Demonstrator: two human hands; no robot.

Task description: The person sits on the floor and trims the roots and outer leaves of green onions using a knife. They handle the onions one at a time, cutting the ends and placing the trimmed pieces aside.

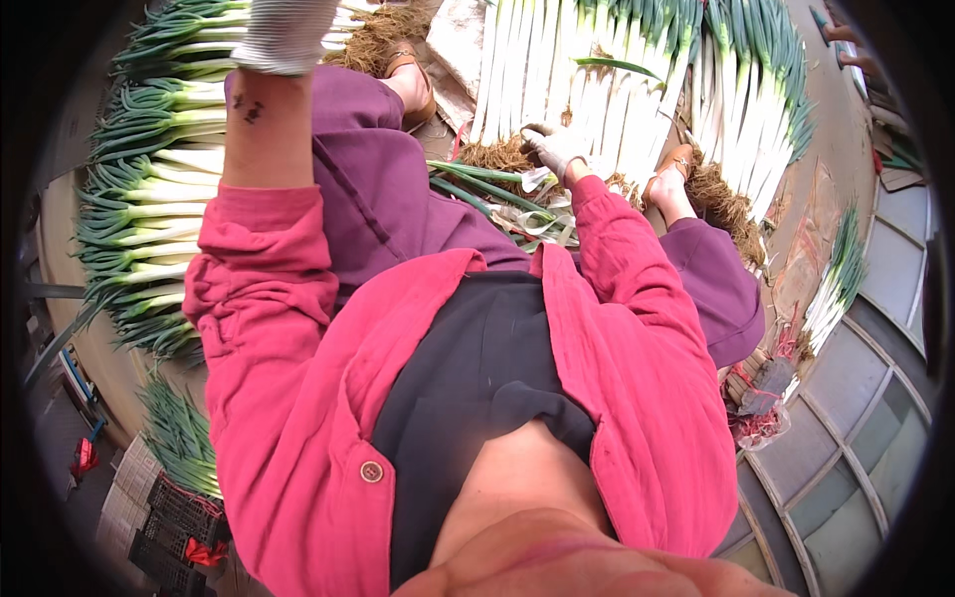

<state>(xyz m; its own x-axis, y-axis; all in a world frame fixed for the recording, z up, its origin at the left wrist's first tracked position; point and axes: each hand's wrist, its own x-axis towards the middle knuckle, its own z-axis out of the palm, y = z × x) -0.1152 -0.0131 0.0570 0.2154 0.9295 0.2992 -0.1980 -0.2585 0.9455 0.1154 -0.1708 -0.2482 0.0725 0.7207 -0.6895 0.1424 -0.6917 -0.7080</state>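
Observation:
My left hand (282, 33), in a whitish knitted glove, reaches past the top edge, so its fingers are cut off. Beside that arm lies a long row of green onions (160, 201) with white stems. My right hand (552, 149), in a pale glove with darker fingertips, is over the root ends of more green onions (515, 71). Its fingers are bent and a little apart, with nothing visible in them. One loose green leaf (619, 67) lies across the white stems. Below the right hand, stripped leaves and peelings (526, 209) are heaped between my legs.
Another pile of green onions (746, 112) fans out beyond my right foot (671, 179). A small bunch (832, 280) lies at right, near red ties (765, 429) in a plastic bag. Black plastic crates (168, 515) stand at lower left. A metal-framed panel (843, 440) curves along the right.

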